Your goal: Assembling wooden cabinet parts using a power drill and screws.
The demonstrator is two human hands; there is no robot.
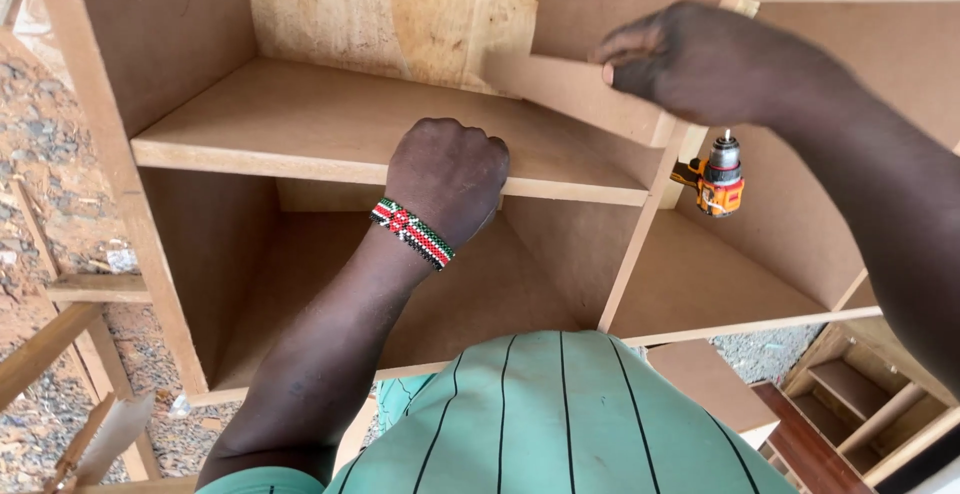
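Brown fibreboard makes up the open cabinet [200,94] that fills the view, seen from above and lying so that its compartments face the camera; one long shelf board [300,124] runs across it, and one upright divider [640,244] meets that board near the middle right; the back panel [400,14] is paler plywood with a visible grain. One left hand [450,179], wearing one beaded wristband [412,234] in red, white, green and black, is closed into a fist with its knuckles over the front edge of the shelf board; whether its grip has hold of the edge or only rests on it I cannot tell. One right hand [715,64] reaches in from the upper right; its fingers are curled over the top edge of one smaller loose board [580,94], which stands tilted above the shelf board, just behind the divider's top; the grip is closed on that piece. One orange and black cordless drill [718,184] lies inside the right-hand compartment, just below the right hand and apart from it, its chuck pointing upward in the frame. A green shirt with thin dark stripes [570,414] fills the bottom centre. Reddish gravel ground [40,144] shows at the left, with a few loose wooden battens [60,344] on it; another wooden frame [860,394] shows at the lower right.
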